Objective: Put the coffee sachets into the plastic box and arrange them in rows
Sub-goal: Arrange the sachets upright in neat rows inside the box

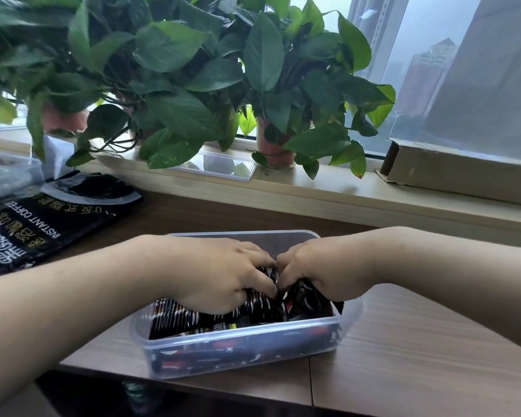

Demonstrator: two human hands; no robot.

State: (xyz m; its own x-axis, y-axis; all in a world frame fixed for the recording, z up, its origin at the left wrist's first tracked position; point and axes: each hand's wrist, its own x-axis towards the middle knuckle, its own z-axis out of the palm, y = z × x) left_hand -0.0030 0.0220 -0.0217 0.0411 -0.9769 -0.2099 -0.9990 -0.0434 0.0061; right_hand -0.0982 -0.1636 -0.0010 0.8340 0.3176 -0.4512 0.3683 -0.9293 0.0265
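Gripping coffee sachets [193,317] inside plastic box [283,237]: left hand [220,272], right hand [322,266], fingers [254,254] curled round them.

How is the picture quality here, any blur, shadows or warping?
Head view: soft, even daylight from the window, no hard shadows; wide-angle distortion bows the windowsill; leaves at upper left are smeared; print on the coffee sachets in the plastic box is soft, mostly unreadable.

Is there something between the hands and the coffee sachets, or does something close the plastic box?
Nothing visible does. The left hand and the right hand are inside the plastic box, with their fingers curled on the coffee sachets. The box is open on top, with no lid on it.
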